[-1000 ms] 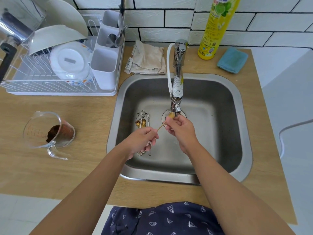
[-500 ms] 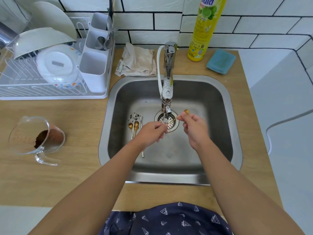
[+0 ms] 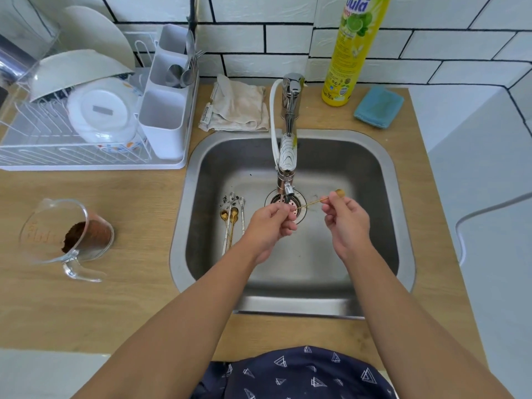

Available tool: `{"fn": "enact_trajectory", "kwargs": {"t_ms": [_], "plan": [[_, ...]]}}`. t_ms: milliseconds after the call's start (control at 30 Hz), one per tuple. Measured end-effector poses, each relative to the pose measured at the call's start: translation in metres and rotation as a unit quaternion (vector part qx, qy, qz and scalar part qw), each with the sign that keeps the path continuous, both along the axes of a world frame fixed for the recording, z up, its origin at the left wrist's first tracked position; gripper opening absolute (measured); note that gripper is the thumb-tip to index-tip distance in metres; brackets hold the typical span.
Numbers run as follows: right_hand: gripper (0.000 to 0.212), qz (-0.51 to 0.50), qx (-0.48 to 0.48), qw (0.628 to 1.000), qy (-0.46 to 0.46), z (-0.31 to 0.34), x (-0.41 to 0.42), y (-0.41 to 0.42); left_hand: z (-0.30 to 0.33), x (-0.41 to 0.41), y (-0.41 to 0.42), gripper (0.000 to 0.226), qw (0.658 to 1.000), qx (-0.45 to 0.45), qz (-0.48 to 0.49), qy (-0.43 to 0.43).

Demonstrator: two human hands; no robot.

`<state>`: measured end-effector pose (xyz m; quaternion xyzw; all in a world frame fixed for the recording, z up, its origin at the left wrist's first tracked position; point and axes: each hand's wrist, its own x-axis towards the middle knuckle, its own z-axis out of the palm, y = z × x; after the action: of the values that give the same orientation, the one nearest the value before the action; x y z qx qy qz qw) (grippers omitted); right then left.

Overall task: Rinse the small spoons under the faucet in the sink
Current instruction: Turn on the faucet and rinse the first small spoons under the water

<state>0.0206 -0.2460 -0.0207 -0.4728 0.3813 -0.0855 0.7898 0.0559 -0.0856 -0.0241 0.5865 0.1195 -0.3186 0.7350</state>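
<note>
A thin gold spoon [image 3: 313, 202] lies across the gap between my hands, just below the faucet spout [image 3: 288, 192] and over the drain [image 3: 286, 205]. My left hand [image 3: 270, 226] pinches its handle end. My right hand [image 3: 347, 223] pinches the shaft near the bowl, which sticks out past my fingers at the upper right. Several more small spoons [image 3: 232, 218], gold and silver, lie side by side on the sink floor [image 3: 316, 254] to the left of the drain, with dark specks near their bowls. Whether water runs from the spout is unclear.
A white dish rack [image 3: 95, 133] with bowls and a cutlery holder stands at the back left. A glass measuring cup [image 3: 69, 237] with brown powder sits on the wooden counter at the left. A folded cloth [image 3: 239, 108], a yellow dish-soap bottle [image 3: 351, 50] and a blue sponge [image 3: 378, 106] line the back.
Both hands have shifted right with the gold spoon. Its bowl, which was under the spout, now sits to the right of the faucet, beyond my right hand.
</note>
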Motion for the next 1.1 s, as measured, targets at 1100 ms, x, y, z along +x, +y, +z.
{"fn": "enact_trajectory", "kwargs": {"t_ms": [1100], "plan": [[0.012, -0.034, 0.032, 0.999, -0.024, 0.001, -0.010, 0.008, -0.003, -0.005, -0.007, 0.021, 0.999, 0.023, -0.031, -0.008]]}}
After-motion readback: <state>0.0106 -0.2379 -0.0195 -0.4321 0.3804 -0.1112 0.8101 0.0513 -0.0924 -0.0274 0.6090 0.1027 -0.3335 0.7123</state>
